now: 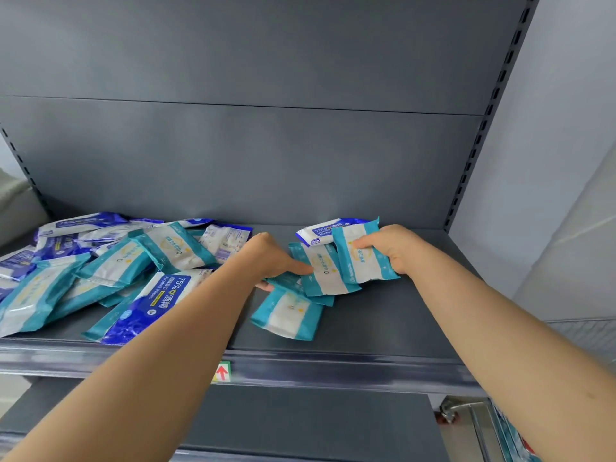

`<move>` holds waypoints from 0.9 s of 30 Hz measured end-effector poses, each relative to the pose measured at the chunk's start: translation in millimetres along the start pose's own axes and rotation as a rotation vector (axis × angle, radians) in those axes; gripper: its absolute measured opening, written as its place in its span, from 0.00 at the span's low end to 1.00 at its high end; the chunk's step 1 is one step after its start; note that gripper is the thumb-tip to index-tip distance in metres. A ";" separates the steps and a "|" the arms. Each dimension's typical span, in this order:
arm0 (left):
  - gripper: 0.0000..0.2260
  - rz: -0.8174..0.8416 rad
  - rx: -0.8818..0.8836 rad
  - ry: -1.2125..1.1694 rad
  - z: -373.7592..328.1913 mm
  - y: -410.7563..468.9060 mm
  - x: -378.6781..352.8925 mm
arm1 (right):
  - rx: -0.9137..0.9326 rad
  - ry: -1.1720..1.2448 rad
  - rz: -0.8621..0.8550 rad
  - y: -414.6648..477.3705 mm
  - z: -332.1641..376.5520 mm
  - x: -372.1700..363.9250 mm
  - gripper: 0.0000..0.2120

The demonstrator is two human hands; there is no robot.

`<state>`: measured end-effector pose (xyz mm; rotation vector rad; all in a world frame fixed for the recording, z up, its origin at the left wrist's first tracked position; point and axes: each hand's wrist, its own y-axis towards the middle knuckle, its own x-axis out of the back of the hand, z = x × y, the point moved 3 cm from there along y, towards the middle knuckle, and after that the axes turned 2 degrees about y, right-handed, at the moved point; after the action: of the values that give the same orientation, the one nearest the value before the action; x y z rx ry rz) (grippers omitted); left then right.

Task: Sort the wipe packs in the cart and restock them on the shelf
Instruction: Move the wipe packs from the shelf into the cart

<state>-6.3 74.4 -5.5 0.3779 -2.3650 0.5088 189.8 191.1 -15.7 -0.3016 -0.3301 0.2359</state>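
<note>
Both hands reach onto a dark grey shelf. My right hand grips a teal-and-white wipe pack, held tilted on its edge. My left hand pinches a stack of teal packs, thumb on top and fingers beneath. Another teal pack lies flat in front of them. A blue-and-white alcohol wipe pack lies behind, near the back panel. On the left a loose heap mixes teal packs and blue packs.
The shelf's front rail carries a small tag with a red arrow. A slotted upright bounds the shelf on the right. A lower shelf sits below. The cart's metal frame shows at bottom right.
</note>
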 end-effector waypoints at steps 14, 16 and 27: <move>0.36 0.053 0.030 -0.541 -30.5 45.0 -34.6 | 0.038 0.126 0.219 38.6 17.9 -3.9 0.27; 0.32 0.053 0.026 -0.548 -28.3 47.0 -35.1 | 0.027 0.108 0.241 41.7 18.0 -5.5 0.21; 0.32 -0.214 -0.218 -0.598 -46.2 24.2 -33.9 | 0.192 0.302 0.261 29.7 16.8 -0.5 0.14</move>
<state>34.7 121.1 -2.5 0.7533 -2.8635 0.0267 178.1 222.8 -10.4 -0.1859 0.0329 0.4702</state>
